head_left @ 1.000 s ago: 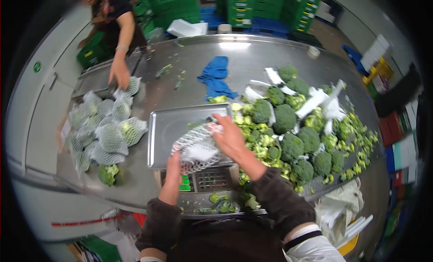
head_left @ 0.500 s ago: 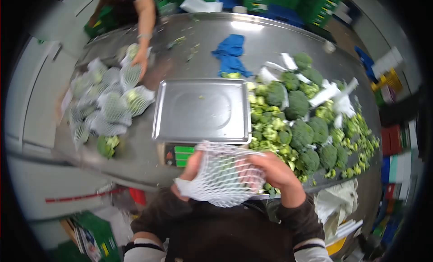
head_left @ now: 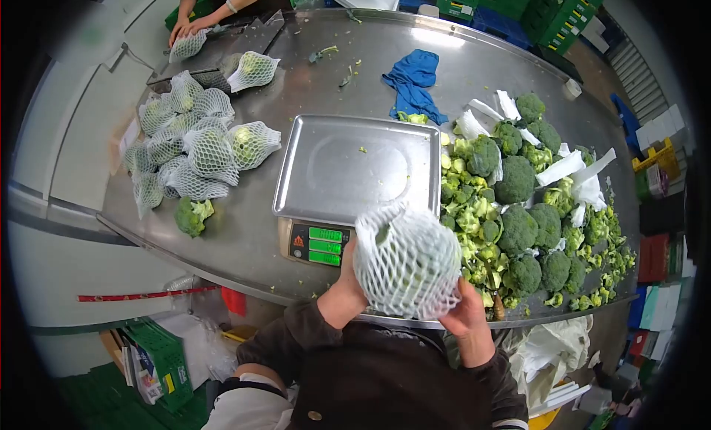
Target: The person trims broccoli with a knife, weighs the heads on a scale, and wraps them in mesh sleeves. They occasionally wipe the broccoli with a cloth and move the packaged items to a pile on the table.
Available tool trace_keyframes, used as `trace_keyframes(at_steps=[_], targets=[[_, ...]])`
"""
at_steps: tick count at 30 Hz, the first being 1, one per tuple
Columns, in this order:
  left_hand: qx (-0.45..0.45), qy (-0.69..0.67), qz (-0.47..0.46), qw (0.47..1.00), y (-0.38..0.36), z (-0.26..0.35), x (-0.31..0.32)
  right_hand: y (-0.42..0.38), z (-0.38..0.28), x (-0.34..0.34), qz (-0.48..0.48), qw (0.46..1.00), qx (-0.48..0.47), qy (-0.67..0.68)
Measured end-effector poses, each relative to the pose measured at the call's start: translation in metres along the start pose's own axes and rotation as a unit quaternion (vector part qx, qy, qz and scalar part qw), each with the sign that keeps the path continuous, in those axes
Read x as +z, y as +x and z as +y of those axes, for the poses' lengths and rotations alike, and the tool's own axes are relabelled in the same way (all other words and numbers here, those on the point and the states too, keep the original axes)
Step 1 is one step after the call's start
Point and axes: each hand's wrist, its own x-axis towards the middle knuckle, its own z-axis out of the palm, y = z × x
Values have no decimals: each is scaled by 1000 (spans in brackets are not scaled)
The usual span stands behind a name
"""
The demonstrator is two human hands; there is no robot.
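A broccoli head in white net [head_left: 407,261] is held over the table's near edge, in front of the scale. My left hand [head_left: 346,285] is closed on its left side. On the lower right side of the same bundle, my right hand [head_left: 468,313] grips the net. The scale's metal tray [head_left: 348,171] carries only small green crumbs, and its green display [head_left: 325,245] is lit. Netted broccoli heads [head_left: 211,152] lie piled on the left, with one bare broccoli [head_left: 192,217] below them. Loose broccoli heads [head_left: 517,230] and cut pieces are heaped on the right.
A blue cloth [head_left: 415,78] lies behind the scale. Across the steel table [head_left: 296,89], at the upper left, another person's hands [head_left: 194,26] hold a netted head. Green crates [head_left: 555,15] stand behind the table. White strips lie among the right-hand broccoli.
The net between my hands looks fuller and rounder, with my hands now at its lower sides. The other person's arm has drawn back from the left pile. The whole view has shifted.
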Motion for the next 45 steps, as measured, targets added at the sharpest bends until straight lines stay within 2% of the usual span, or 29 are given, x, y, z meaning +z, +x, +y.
trace_keyframes(at_steps=[1, 2, 3, 5, 6, 7, 8, 9, 10, 11, 12, 13, 14, 16, 17, 20, 22, 24, 26, 29, 33, 38, 40, 42, 43, 45], targets=[[32, 27, 34, 999, 3, 5, 0, 8, -1, 14, -63, 997, -16, -40], [63, 54, 66, 994, 6, 12, 1, 18, 1, 19, -64, 997, -18, -38], [99, 100, 91, 986, 6, 20, 15, 26, 6, 20, -80, 989, 20, -119], [164, 73, 57, 982, 18, 44, 2, 42, 15, 32, -117, 958, 85, -249], [182, 18, 15, 983, 30, 65, -15, 53, 18, 42, -141, 937, 116, -298], [267, 99, 200, 938, 40, 79, 21, 57, 22, 48, -133, 932, 86, -325], [261, 64, 238, 933, 48, 104, 38, 61, 23, 47, -130, 935, 66, -324], [260, 27, 162, 952, 58, 140, 22, 63, 20, 46, -105, 939, 40, -326], [285, 7, 139, 948, 64, 173, 13, 63, 13, 43, -81, 941, 15, -328], [343, 28, 206, 916, 70, 188, 28, 63, 7, 38, -34, 936, -13, -350], [368, 54, 204, 905, 73, 211, 25, 62, 2, 31, -6, 937, -43, -345], [368, 22, 149, 917, 73, 235, 16, 60, 1, 26, 12, 923, -62, -379], [395, 50, 150, 905, 72, 248, 17, 56, 3, 23, 31, 908, -79, -411], [410, 69, 167, 894, 65, 263, 16, 48, 11, 24, 46, 798, -107, -592], [406, 79, 177, 893, 63, 274, 6, 45, 16, 27, 41, 723, -138, -676], [391, 64, 184, 900, 57, 266, 0, 35, 38, 15, 13, 608, -124, -784], [386, 37, 179, 904, 50, 255, 3, 31, 47, 10, 18, 604, -121, -787], [400, 36, 224, 888, 45, 243, 7, 29, 48, 6, 20, 600, -123, -790], [387, 37, 211, 897, 38, 243, -4, 25, 48, 2, 24, 596, -100, -797], [377, 52, 228, 896, 30, 238, -10, 21, 43, 5, 14, 581, -68, -811], [355, 95, 242, 898, 18, 225, -15, 19, 41, 6, 19, 583, -81, -809], [352, 85, 186, 913, 1, 203, -3, 13, 46, 8, 33, 569, -160, -806], [350, 61, 156, 922, -8, 199, -4, 12, 52, -2, 17, 561, -158, -813], [348, 57, 135, 926, -15, 196, -9, 12, 59, -5, 47, 539, -161, -826], [361, 57, 158, 917, -18, 192, -7, 13, 60, -8, 37, 515, -144, -844], [369, 58, 178, 910, -24, 189, -8, 15, 61, -3, 39, 514, -113, -849]])
